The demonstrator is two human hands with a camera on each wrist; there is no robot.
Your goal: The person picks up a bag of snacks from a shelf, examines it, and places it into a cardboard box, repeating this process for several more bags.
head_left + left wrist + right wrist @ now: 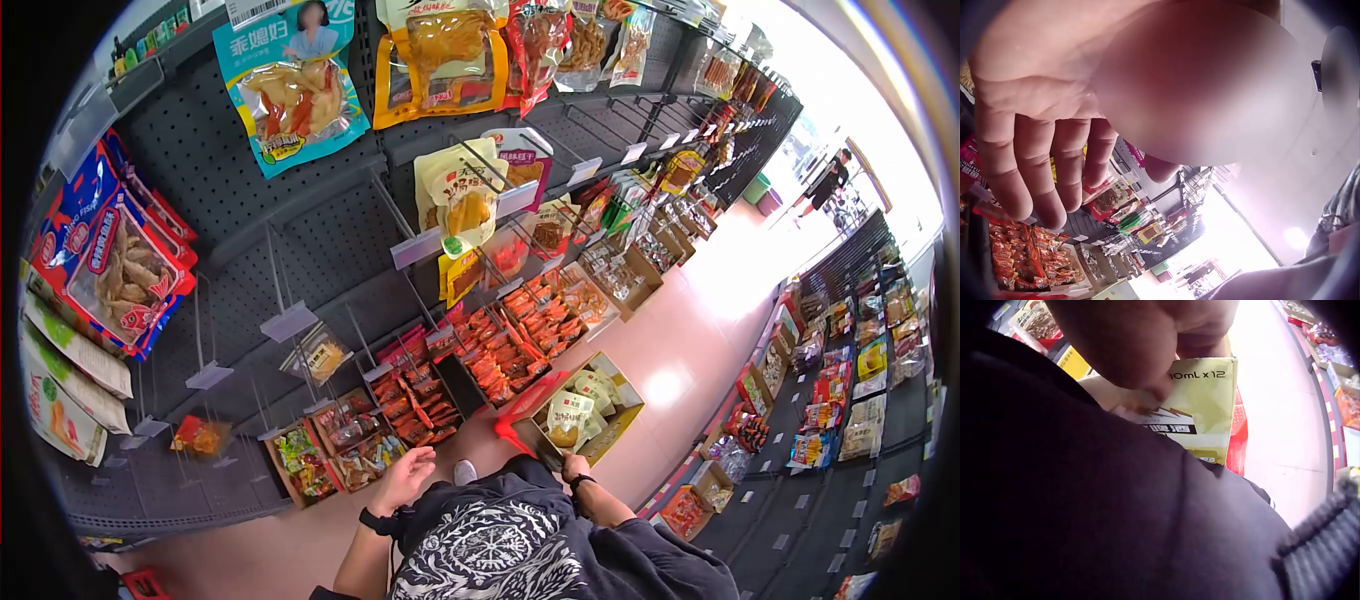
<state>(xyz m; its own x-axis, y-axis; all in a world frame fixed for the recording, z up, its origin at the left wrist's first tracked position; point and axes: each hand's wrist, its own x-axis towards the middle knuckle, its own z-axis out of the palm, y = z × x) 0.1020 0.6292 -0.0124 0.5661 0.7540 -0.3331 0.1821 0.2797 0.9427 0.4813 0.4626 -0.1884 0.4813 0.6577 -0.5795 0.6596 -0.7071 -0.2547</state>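
My left hand is held in front of my body with loosely curved fingers and nothing in it, near the low boxes of snacks. In the left wrist view its fingers hang down in front of the shelves. My right hand is at the near edge of a yellow-green cardboard carton. Its fingers curl over the carton's rim in the right wrist view. Inside the carton lie several pale snack bags. Red plastic shows along the carton's left side.
A dark pegboard shelf with hooks and hanging snack packs curves along the left. Below it stand boxes of red-wrapped snacks. Another shelf lines the right side. Down the aisle floor, a person stands far off.
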